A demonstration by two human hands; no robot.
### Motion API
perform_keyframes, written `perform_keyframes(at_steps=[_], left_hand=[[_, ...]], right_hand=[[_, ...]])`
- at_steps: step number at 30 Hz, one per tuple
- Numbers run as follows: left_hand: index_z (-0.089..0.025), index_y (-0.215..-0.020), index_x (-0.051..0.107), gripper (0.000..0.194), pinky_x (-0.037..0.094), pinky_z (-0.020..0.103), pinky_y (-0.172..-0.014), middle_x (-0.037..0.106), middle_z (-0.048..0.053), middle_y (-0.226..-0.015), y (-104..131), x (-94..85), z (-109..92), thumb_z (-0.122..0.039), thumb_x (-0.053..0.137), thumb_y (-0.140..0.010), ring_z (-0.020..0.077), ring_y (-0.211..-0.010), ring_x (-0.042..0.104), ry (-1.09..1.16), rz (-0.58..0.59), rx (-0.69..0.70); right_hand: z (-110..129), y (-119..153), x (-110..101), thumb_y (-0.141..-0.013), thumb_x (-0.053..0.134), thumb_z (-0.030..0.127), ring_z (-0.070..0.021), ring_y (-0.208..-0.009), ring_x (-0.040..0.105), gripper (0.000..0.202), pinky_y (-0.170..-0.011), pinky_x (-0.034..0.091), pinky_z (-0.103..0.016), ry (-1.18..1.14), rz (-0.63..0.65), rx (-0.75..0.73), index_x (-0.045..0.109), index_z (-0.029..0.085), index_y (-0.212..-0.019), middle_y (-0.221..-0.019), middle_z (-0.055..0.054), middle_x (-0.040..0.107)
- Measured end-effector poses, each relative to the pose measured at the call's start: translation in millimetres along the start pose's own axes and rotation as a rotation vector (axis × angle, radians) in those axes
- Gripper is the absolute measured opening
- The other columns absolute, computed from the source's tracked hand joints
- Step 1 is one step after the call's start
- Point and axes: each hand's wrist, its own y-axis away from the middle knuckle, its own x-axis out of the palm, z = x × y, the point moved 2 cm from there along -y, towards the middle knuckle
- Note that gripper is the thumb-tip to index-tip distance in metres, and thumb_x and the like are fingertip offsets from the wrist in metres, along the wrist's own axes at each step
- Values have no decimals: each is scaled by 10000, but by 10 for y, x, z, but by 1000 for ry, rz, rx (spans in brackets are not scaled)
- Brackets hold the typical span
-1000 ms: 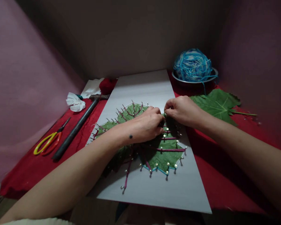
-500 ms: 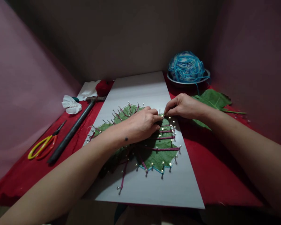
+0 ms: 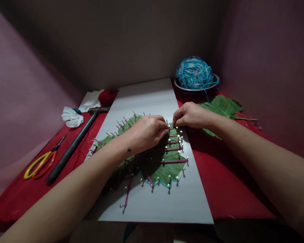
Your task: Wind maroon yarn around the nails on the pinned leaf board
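A green leaf (image 3: 158, 168) lies on a white board (image 3: 147, 94), ringed by several upright nails. Magenta thread (image 3: 176, 161) runs over the leaf between nails, and blue thread (image 3: 163, 184) follows its near edge. My left hand (image 3: 149, 131) is over the leaf, fingertips pinched beside the nails at its upper right. Across a small gap, my right hand (image 3: 187, 114) pinches at the board's right side near those nails. A thin strand seems to run between the fingertips, but it is too small to make out clearly.
Blue yarn (image 3: 194, 72) sits in a metal bowl (image 3: 215, 82) at the back right, with loose leaves (image 3: 223, 105) nearer. On the red cloth (image 3: 223, 179), at left, are a hammer (image 3: 73, 145), scissors (image 3: 44, 162), crumpled white paper (image 3: 72, 117) and red yarn (image 3: 106, 98).
The whole view has shifted, so things appear slightly further left. My left fingers have drawn together near the upper right nails, and my right fingertips are a little lower beside them.
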Motion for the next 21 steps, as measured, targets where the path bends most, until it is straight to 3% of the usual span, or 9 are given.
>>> perform_keyframes(at_steps=[5, 13, 17, 21], left_hand=[[-138, -934, 720, 267, 461, 290, -795, 649, 86, -954, -24, 49, -38, -165, 456, -904, 163, -860, 593, -74, 53, -40], [-106, -943, 693, 231, 431, 308, -895, 621, 100, -981, -47, 85, -88, -169, 473, -909, 191, -948, 556, -107, 108, -56], [-114, -974, 686, 217, 428, 313, -883, 614, 104, -1009, -37, 82, -81, -183, 494, -902, 191, -946, 550, -87, 125, -72], [-143, -950, 691, 205, 400, 368, -908, 627, 92, -999, -38, 93, -65, -203, 501, -903, 204, -936, 558, -109, 68, -70]], right_hand=[[15, 6, -2, -658, 582, 95, -88, -501, 460, 154, -500, 351, -237, 30, -21, -12, 727, 140, -686, -525, 8, 590], [-98, -8, -46, -657, 639, 138, -86, -500, 434, 57, -476, 327, -239, -158, -7, 61, 690, 154, -639, -538, 15, 573], [-96, -13, -54, -652, 630, 148, -100, -484, 438, 69, -456, 315, -254, -38, -86, 188, 686, 163, -614, -505, 13, 554], [-51, 6, -84, -644, 644, 162, -117, -533, 504, 73, -502, 359, -252, 125, -143, 153, 716, 178, -641, -530, 6, 595]])
